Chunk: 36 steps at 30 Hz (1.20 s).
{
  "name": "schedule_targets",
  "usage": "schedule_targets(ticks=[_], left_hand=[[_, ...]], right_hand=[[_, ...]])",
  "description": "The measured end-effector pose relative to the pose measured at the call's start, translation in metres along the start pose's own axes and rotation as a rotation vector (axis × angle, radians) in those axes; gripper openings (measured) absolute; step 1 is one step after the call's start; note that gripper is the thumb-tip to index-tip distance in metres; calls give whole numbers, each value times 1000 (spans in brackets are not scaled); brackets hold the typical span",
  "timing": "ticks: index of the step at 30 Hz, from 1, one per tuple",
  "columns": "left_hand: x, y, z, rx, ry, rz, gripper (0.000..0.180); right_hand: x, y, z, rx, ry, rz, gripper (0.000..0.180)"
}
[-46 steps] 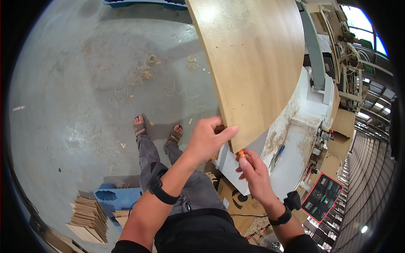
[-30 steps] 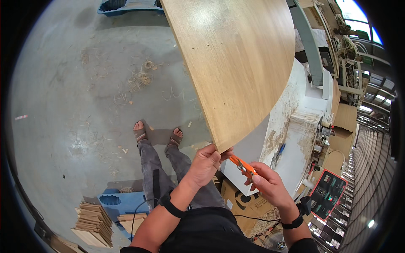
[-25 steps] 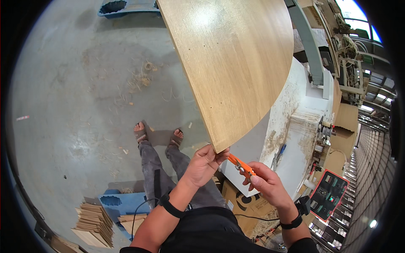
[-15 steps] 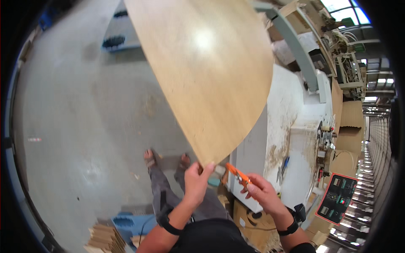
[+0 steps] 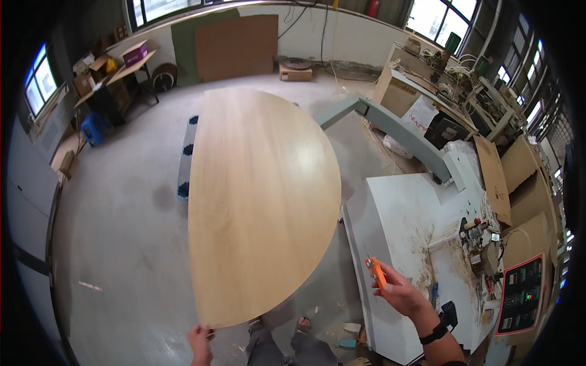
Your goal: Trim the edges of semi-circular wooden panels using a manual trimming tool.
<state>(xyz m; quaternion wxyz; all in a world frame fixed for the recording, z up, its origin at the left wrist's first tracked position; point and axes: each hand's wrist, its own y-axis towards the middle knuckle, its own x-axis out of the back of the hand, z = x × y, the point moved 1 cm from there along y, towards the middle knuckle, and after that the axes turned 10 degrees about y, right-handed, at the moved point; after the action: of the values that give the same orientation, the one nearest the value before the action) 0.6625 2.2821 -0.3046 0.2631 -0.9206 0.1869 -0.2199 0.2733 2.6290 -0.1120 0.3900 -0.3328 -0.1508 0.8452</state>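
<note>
A large half-round, light wood-grain board (image 5: 262, 201) stretches out in front of me, its straight edge on the left and its curve on the right. My left hand (image 5: 200, 343) has its fingers curled at the near left corner of the board. To the right of the board, my right hand (image 5: 403, 296) is closed around a small orange hand tool (image 5: 379, 276) with metal parts at its tip. The tool is held apart from the board. Its exact kind cannot be made out.
A white machine table (image 5: 397, 232) with a grey arm (image 5: 403, 140) stands at my right, beside a control panel (image 5: 520, 294). Under the board's far left edge shows a blue-grey support (image 5: 184, 165) with dark pads. A blue stool (image 5: 94, 128) and a cluttered desk (image 5: 131, 66) stand far left.
The view has swung, and the board now shows almost whole, its straight edge running away from me. My left hand stays at the board's corner; the orange tool remains in my right, farther from the board.
</note>
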Motion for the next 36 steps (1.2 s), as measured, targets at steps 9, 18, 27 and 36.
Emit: schedule_targets(ticks=[9,18,27,36], left_hand=[[188,286,-97,-377,545,-583,21],[-125,333,-266,-995,1243,-273,54],[-359,179,-335,-1652,1183,501,83],[-361,179,-331,-1700,1391,705,81]], right_hand=[[-31,73,-16,153,96,-235,60],[-38,153,12,366,-21,-660,10],[11,215,53,459,234,-568,24],[151,326,145,543,-3,-572,33]])
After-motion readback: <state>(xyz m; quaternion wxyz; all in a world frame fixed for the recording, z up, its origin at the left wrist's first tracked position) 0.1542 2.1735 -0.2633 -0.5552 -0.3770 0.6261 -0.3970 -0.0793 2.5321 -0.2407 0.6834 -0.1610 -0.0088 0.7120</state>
